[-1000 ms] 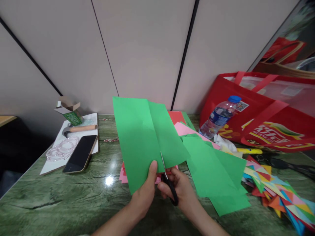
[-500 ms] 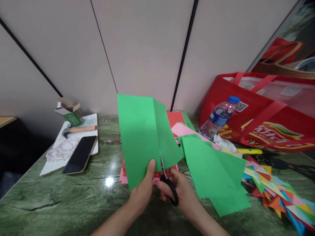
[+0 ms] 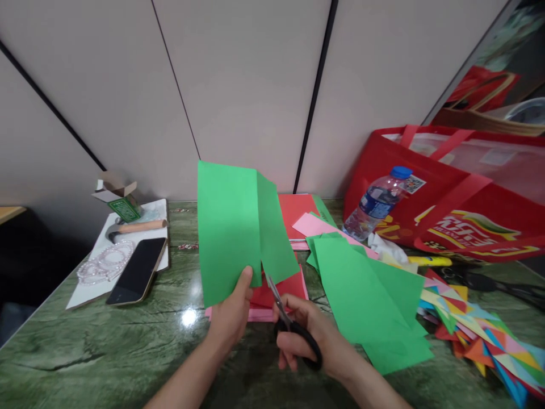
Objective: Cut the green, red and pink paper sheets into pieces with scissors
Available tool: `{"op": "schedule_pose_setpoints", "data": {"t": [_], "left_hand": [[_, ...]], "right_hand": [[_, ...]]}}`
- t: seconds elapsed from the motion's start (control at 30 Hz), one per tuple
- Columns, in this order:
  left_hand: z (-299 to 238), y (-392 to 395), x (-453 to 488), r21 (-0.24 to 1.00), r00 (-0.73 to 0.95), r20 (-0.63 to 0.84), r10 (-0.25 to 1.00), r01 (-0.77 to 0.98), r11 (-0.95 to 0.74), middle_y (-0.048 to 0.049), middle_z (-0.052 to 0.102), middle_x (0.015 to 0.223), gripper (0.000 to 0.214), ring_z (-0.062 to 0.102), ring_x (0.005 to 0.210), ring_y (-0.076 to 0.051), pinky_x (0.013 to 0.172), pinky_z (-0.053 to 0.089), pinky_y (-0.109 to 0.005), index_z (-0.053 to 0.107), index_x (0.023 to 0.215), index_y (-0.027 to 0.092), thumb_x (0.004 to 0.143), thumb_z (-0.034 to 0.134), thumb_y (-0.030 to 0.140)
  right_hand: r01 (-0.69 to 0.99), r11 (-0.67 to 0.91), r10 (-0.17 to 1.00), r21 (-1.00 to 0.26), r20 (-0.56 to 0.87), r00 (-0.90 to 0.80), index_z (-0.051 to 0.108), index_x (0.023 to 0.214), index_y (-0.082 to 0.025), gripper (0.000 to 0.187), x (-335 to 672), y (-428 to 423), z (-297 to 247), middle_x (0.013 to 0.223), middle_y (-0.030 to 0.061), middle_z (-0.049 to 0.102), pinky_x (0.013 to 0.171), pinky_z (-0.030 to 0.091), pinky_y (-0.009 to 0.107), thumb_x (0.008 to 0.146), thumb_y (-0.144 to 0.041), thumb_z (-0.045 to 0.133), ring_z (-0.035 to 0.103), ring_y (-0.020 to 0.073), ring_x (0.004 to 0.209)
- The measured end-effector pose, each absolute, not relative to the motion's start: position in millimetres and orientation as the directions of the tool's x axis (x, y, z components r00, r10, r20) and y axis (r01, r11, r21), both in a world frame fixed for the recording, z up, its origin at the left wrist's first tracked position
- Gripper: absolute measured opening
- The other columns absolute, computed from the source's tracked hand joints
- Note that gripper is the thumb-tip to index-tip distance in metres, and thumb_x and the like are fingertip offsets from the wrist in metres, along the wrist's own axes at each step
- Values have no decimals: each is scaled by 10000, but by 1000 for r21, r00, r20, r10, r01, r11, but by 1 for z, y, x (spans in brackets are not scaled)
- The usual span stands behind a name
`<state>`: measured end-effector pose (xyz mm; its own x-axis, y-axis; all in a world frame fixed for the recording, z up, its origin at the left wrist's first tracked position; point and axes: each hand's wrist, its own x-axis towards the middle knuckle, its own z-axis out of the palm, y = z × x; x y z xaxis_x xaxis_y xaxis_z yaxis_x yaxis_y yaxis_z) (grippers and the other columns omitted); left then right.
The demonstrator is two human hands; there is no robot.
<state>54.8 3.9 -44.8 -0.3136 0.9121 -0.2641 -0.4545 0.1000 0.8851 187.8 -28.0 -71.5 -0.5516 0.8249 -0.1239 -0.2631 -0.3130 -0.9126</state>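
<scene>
A green sheet of paper (image 3: 227, 227) with a crease down it is held up in my left hand (image 3: 235, 309), thumb on the near face by the lower edge. A cut runs up along the crease from the bottom, and the right flap hangs apart below it. My right hand (image 3: 306, 329) grips black-handled scissors (image 3: 283, 309), fingers in the loops. Their blades point up and left, near the lower end of the cut. Red and pink sheets (image 3: 284, 292) lie on the table behind the held paper. To the right, cut green pieces (image 3: 361, 284) overlap in a pile.
On the left, a white board (image 3: 87, 292) carries a phone (image 3: 138, 270), a hammer (image 3: 138, 227), beads (image 3: 106, 261) and a small open box (image 3: 123, 204). At right stand a water bottle (image 3: 377, 201) and a red bag (image 3: 472, 196), with folded colourful paper (image 3: 485, 329) in front.
The scissors have drawn back down and right from the paper. My left hand and the green sheet have shifted slightly left, and the cut gapes between its two parts.
</scene>
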Motion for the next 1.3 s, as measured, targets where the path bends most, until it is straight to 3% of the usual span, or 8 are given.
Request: {"op": "schedule_pose_setpoints", "data": {"t": [0.17,0.4,0.6,0.77,1.03,1.17,1.3], "left_hand": [[-34,4,55,808,-217,-275,937,-580,103,-38,691,1011,404,570,1044,-238,944,402,-401,631,998,209,605,722,184],[-31,4,51,752,-49,-280,959,-633,187,-40,716,937,323,630,932,-214,919,425,-392,640,1009,199,689,660,157],[-26,2,51,742,-1,-254,967,-642,194,-36,713,937,178,637,908,-215,878,454,-376,670,916,193,748,613,192],[-30,-1,52,699,29,-298,954,-675,239,-45,719,862,174,651,831,-207,812,480,-344,665,911,166,745,616,184],[-34,-13,68,716,-22,-380,925,-640,279,-20,695,672,121,649,665,-176,617,506,-254,666,698,149,635,712,243],[-37,-17,73,707,-61,-431,900,-643,295,-13,696,692,177,639,618,-159,583,504,-249,660,738,161,604,734,251],[-38,-18,72,732,-84,-399,913,-629,262,-43,709,806,330,651,757,-204,670,515,-287,659,889,168,577,751,225]], "right_hand": [[-383,-282,838,-880,-31,-545,378,1181,-183,556,192,-25,-76,460,-102,532,479,499,239,721,-299,668,476,59,351],[-368,-303,847,-879,-72,-526,353,1213,-187,581,192,-22,-74,479,-100,523,508,509,255,734,-304,660,467,57,380],[-312,-274,840,-910,-69,-537,392,1185,-189,530,192,-22,-75,523,-71,553,519,476,231,741,-312,656,538,81,455],[-312,-249,834,-917,-40,-550,379,1177,-205,557,189,-24,-80,562,-61,550,517,446,242,723,-344,671,538,96,473],[-293,-88,899,-952,51,-435,524,819,-158,392,186,-21,-65,657,-9,529,551,349,234,682,-505,645,457,115,598],[-299,-47,912,-953,81,-401,540,791,-158,358,185,-20,-62,678,-9,527,601,356,237,703,-492,632,458,119,630],[-282,-14,942,-959,82,-327,540,809,-175,296,185,-19,-69,735,-5,547,628,382,238,700,-419,666,489,132,671]]}}
